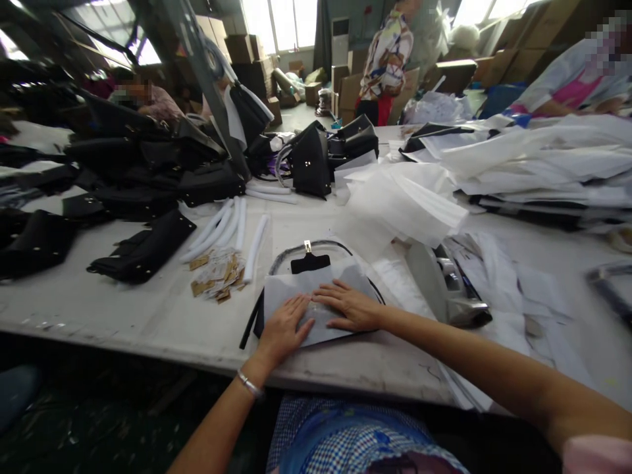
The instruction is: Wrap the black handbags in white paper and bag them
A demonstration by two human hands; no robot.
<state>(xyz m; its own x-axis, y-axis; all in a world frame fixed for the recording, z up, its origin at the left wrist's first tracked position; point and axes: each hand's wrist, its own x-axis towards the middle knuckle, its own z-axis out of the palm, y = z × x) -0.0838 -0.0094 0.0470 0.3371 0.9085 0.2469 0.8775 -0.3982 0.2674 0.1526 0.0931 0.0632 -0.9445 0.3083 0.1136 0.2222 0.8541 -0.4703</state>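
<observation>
A black handbag (259, 322) lies flat at the table's front edge, mostly covered by a white sheet (281, 288). Its wrapped handle (284, 254) arches out beyond the sheet, beside a black flap (310, 263) with a metal clasp (308, 246). On the sheet's left half my left hand (286, 326) rests flat, fingers stretched forward. My right hand (349, 307) presses flat on the sheet from the right, its fingertips close to the left ones. Both hands are open and hold nothing.
Left of the bag are small tags (220, 273) and white foam tubes (257, 247). A tape dispenser (451, 289) stands to the right. Finished black bags (148, 247) pile up at left; white sheets (538, 155) are stacked at right. Co-workers (388, 59) are beyond the table.
</observation>
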